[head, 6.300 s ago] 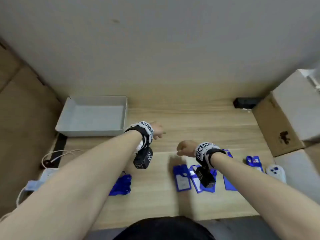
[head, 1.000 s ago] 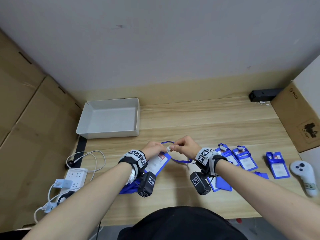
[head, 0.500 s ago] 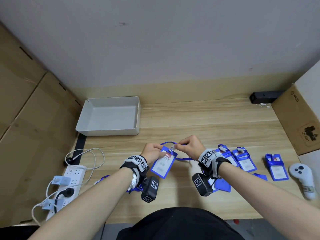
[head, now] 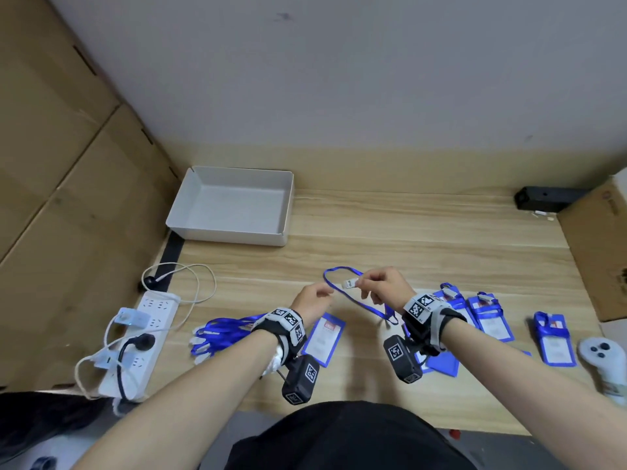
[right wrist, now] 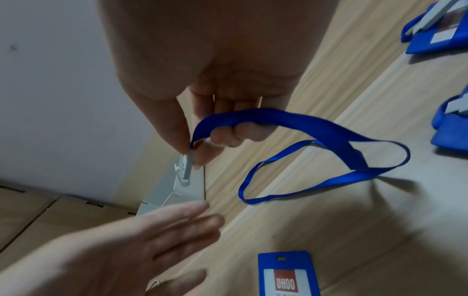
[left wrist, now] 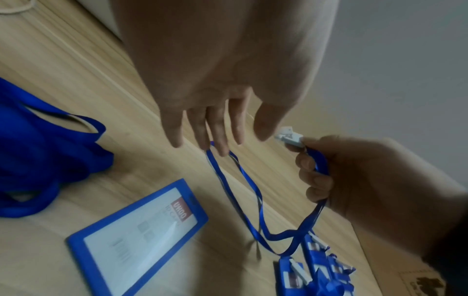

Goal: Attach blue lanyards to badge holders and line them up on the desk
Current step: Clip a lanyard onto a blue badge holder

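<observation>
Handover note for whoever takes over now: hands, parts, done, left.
Right hand: pinches the white clip of one blue lanyard; its strap loops over the curled fingers and trails to the desk.
Left hand: open, holding nothing, near the strap.
Loose badge holder: flat on the desk below the left hand, not clipped.
Done: three holders with lanyards lined up on the right.
Left: clip this lanyard to the loose holder and add it to the row; more holders lie under the right wrist, spare lanyards on the left.
</observation>
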A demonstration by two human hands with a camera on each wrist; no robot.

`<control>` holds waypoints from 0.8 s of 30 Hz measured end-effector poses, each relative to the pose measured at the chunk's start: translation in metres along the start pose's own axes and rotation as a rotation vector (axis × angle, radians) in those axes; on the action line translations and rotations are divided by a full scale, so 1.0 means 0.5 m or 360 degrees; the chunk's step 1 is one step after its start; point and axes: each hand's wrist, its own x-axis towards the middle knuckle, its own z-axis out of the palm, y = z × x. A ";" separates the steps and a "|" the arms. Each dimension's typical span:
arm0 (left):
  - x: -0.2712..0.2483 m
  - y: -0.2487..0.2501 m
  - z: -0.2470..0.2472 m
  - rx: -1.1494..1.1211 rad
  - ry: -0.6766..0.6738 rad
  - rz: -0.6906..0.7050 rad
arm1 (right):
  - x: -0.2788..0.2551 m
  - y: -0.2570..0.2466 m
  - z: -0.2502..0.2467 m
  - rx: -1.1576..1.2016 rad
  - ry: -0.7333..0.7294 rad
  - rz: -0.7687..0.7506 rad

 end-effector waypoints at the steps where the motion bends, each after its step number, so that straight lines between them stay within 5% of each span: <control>1: -0.001 0.010 -0.003 -0.0117 0.0005 0.0054 | -0.001 -0.003 0.001 0.0012 -0.0021 -0.0011; 17: -0.022 0.050 -0.044 0.0018 -0.0166 0.0228 | -0.012 -0.038 0.010 -0.0146 -0.0328 0.0029; 24: -0.028 0.061 -0.184 0.0429 0.0256 0.0219 | 0.016 -0.155 0.046 -0.0476 -0.0567 -0.0070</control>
